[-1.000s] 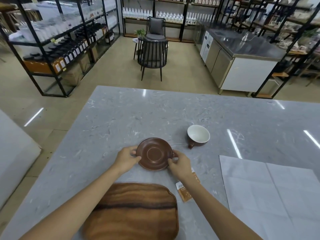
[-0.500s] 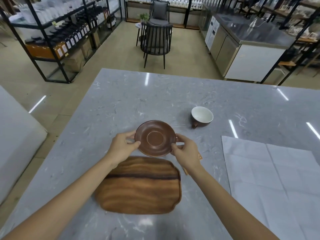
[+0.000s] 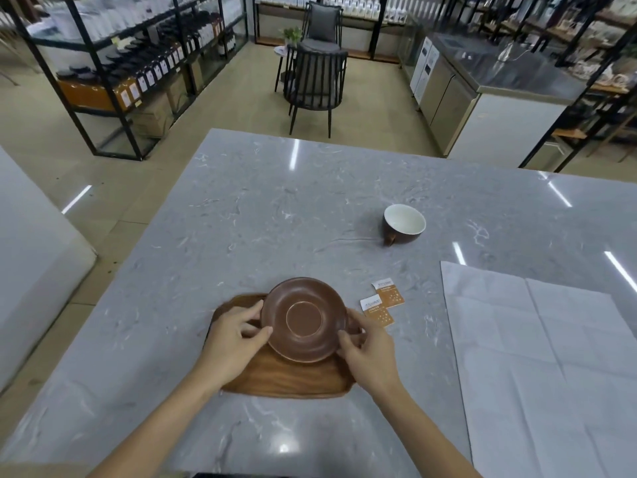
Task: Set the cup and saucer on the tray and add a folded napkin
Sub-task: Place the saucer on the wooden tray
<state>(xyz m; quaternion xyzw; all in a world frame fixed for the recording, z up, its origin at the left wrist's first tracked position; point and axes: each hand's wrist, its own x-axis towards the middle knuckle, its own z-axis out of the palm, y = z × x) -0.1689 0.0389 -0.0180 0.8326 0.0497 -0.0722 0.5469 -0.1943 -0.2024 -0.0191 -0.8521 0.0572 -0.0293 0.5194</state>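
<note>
A brown saucer (image 3: 304,319) is held over the far half of the wooden tray (image 3: 286,377); whether it touches the tray I cannot tell. My left hand (image 3: 234,336) grips its left rim and my right hand (image 3: 367,346) grips its right rim. The brown cup (image 3: 403,224) with a white inside stands alone on the grey marble table (image 3: 275,215), far right of the tray. A large white napkin (image 3: 544,346) lies unfolded and flat at the right.
Two small orange sachets (image 3: 382,301) lie just right of the tray. Beyond the table's far edge stand a black chair (image 3: 315,81), shelving racks (image 3: 120,63) at the left and a steel counter (image 3: 482,84) at the right.
Both hands have brought the saucer back toward me, from the bare table beyond the tray to above the tray. The two sachets are now uncovered.
</note>
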